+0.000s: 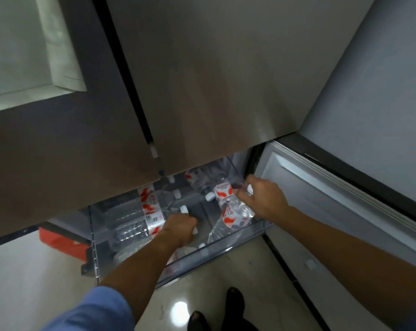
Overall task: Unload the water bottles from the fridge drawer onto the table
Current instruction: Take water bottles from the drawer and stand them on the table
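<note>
**Both hands down in the open fridge drawer**

Head view: the clear fridge drawer [226,250] stands pulled out below the closed grey upper doors [202,91]. Water bottles [152,211] with red-and-white labels and white caps lie on their sides inside it, most of them along its left and right ends.

The left hand [178,229] reaches into the middle of the drawer with its fingers curled downward. A white cap shows at its edge, but I cannot tell whether the fingers clamp a bottle.

The right hand [264,199] is at the drawer's right end, fingers wrapped round a labelled bottle [226,191] that lies there inside the drawer.

Right of the drawer a lower door [321,199] hangs open. A red object [61,240] sits left of the drawer, and dark shoes [235,299] stand on the glossy floor [202,295] in front of it.
</note>
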{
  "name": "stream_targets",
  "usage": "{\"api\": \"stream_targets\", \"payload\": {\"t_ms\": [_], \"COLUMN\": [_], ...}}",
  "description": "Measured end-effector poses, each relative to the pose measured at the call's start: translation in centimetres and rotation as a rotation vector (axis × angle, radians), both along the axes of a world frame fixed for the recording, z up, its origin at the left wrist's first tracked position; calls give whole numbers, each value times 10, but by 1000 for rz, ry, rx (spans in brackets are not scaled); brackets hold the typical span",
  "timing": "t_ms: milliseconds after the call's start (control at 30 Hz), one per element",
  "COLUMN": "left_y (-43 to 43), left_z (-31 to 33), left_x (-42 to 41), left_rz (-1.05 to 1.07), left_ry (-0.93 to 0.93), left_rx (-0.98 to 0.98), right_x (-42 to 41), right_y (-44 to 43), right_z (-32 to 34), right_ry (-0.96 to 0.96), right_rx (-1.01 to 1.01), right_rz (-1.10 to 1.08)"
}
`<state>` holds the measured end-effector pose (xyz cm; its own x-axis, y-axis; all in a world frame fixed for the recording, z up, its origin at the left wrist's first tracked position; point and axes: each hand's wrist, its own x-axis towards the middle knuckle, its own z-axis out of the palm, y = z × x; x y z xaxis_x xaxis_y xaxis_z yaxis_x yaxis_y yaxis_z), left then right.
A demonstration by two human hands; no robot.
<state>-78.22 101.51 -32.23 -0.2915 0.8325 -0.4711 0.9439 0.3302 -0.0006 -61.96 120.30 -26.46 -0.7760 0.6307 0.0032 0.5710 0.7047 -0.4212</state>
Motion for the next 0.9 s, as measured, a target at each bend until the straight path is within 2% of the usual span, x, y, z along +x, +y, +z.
{"api": "stream_targets", "payload": {"t_ms": [133, 333, 567, 667, 800, 900], "left_y": [-2, -30, -82, -111, -137, -149], "left_z": [18, 60, 101, 116, 154, 192], "left_x": [-7, -18, -32, -33, -20, 1], "left_rz": [-89, -144, -64, 20, 238, 405], "left_ry": [51, 206, 316, 374, 422, 455], "left_rx": [92, 260, 311, 368, 571, 707], "right_x": [12, 3, -20, -23, -28, -31], "right_y": [2, -15, -59, -70, -74, -81], "right_z": [0, 9, 27, 46, 80, 109], "right_ry": [-39, 18, 27, 76, 204, 387], "right_rx": [31, 14, 175, 224, 304, 361], "right_rz": [-18, 7, 247, 305, 381, 442]}}
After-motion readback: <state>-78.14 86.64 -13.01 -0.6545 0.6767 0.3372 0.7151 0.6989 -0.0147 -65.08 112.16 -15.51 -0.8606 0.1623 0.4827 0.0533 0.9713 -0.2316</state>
